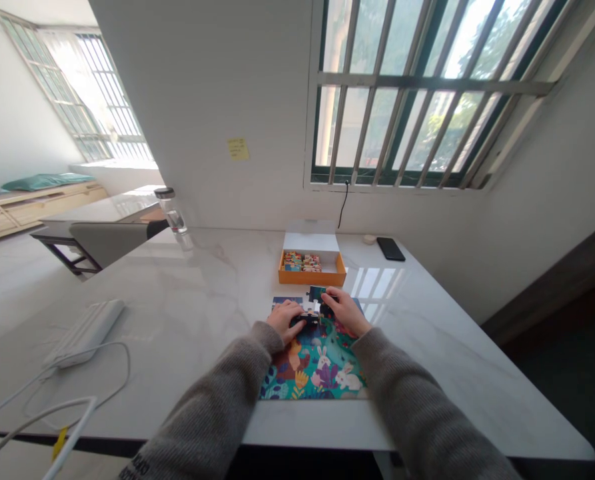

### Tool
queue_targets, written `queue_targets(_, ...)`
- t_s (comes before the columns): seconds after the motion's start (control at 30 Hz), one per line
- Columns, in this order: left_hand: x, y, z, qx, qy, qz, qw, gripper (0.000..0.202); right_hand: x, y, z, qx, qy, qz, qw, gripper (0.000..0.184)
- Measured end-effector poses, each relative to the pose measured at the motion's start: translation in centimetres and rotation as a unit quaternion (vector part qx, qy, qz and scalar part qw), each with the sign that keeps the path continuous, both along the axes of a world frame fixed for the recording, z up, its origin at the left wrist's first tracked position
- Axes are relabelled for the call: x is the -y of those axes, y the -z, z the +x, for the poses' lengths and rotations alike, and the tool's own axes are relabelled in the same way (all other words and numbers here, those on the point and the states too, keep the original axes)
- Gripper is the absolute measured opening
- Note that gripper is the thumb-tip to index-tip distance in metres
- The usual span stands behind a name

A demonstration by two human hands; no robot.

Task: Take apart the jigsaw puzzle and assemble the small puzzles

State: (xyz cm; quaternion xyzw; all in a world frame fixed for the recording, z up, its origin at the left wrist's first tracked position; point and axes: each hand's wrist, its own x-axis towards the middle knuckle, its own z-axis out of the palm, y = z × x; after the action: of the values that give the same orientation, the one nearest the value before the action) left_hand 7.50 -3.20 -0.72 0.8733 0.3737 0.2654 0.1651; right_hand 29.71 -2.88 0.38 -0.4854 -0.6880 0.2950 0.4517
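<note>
A colourful jigsaw puzzle (pixel 334 363) with white rabbits and plants lies flat on the table before me. At its far left part, my left hand (pixel 284 320) is closed, with thumb and fingers on a dark puzzle piece (pixel 309 319) that looks tilted. My right hand (pixel 346 311) pinches a dark teal puzzle piece (pixel 316 293) by its right side, above the puzzle's far edge. A pale gap shows between the two pieces. My fingers and sleeves hide parts of the picture's sides.
Just beyond the puzzle stands an open orange box (pixel 312 277) with stacked puzzle pieces inside. A black phone (pixel 390 249) lies at the back right, a clear bottle (pixel 172 212) at the back left. A white power strip (pixel 88 331) with cables occupies the table's left side.
</note>
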Motion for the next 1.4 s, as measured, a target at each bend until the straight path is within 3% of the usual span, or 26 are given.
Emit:
queue_targets(0.13,-0.2,0.1,0.3,-0.007,-0.040,-0.016,0.999,0.012,-0.1,0.2,-0.3,-0.135,0.026,-0.027,0.990,0.034)
queue_targets(0.27,-0.6,0.5,0.1,0.063,-0.078,-0.084,0.991,0.016,-0.2,0.5,-0.3,-0.216,0.016,-0.073,0.973,0.037)
queue_targets(0.33,-0.7,0.7,-0.1,0.125,-0.082,-0.137,0.979,0.020,-0.3,0.2,-0.2,-0.170,0.024,-0.054,0.984,0.037)
queue_targets(0.4,-0.7,0.8,-0.2,0.192,-0.081,-0.199,0.958,0.026,-0.2,-0.4,0.0,-0.090,0.060,0.012,0.994,0.034)
queue_targets(0.47,-0.7,0.7,-0.2,0.245,-0.080,-0.256,0.932,0.032,0.1,-1.2,0.2,-0.027,0.107,0.080,0.991,0.031)
queue_targets(0.53,-0.7,0.5,-0.2,0.276,-0.084,-0.282,0.915,0.034,0.5,-2.1,0.2,-0.005,0.113,0.102,0.988,0.028)
queue_targets(0.67,-0.9,0.1,-0.3,0.278,-0.100,-0.231,0.927,0.032,1.4,-2.9,-0.1,0.048,-0.010,0.043,0.998,0.024)
queue_targets(0.77,-1.0,0.2,-0.3,0.278,-0.101,-0.200,0.934,0.030,1.7,-2.8,-0.6,0.140,-0.069,0.030,0.987,0.018)
queue_targets(1.0,-0.6,1.1,-0.1,0.248,-0.048,-0.267,0.930,0.039,2.0,-2.1,-2.0,0.161,-0.033,0.069,0.984,0.008)
queue_targets(1.1,-0.3,0.7,0.0,0.240,-0.035,-0.281,0.929,0.040,2.2,-1.8,-2.5,0.133,-0.019,0.058,0.989,0.014)
queue_targets(1.27,-0.1,-0.4,0.0,0.292,-0.067,-0.303,0.905,0.045,2.3,-1.2,-2.6,0.071,-0.009,0.038,0.997,0.014)
queue_targets(1.33,-0.2,-0.5,-0.2,0.290,-0.076,-0.281,0.912,0.042,2.1,-0.8,-2.4,0.061,-0.032,0.015,0.998,0.013)
queue_targets(1.4,-0.4,-0.4,-0.4,0.258,-0.086,-0.224,0.936,0.036,1.8,-0.5,-2.1,0.061,-0.025,0.015,0.998,0.012)
